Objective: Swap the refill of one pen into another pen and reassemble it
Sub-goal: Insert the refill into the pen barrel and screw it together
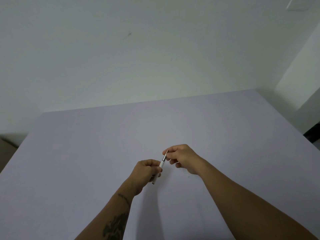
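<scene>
A slim white pen barrel (161,165) with a grey metal section near its upper end is held tilted above the lilac table (86,161). My left hand (147,172) grips the barrel's lower half; its dark end (153,183) pokes out below the fingers. My right hand (183,157) pinches the upper tip part (166,152) between thumb and fingers. The two hands are close together, almost touching. Whether the tip part is joined to the barrel I cannot tell. No second pen is visible.
The table's far edge (147,102) meets a pale wall. A dark object (313,134) stands off the table's right edge, and a brownish shape (7,146) lies beyond the left edge.
</scene>
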